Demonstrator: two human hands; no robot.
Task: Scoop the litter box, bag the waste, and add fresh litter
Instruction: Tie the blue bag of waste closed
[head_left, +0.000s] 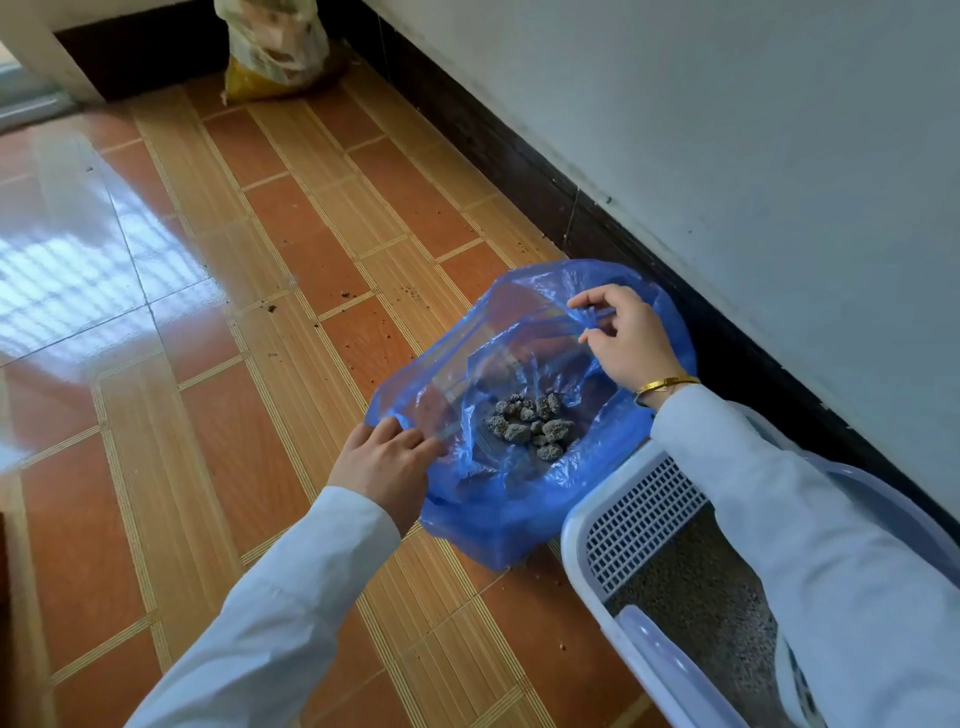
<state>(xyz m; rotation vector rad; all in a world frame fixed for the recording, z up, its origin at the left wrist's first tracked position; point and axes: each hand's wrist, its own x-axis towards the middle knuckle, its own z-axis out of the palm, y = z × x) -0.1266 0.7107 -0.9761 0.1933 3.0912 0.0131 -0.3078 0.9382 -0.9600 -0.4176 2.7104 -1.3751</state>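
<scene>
Both hands (387, 457) (626, 340) on bag rim (415, 384)

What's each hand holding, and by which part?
Both hold the blue plastic bag by its open rim: left hand pinches the near-left edge, right hand pinches the far edge by the wall. Waste clumps lie inside.

head cam, looks down, close to floor (208, 364)
</scene>
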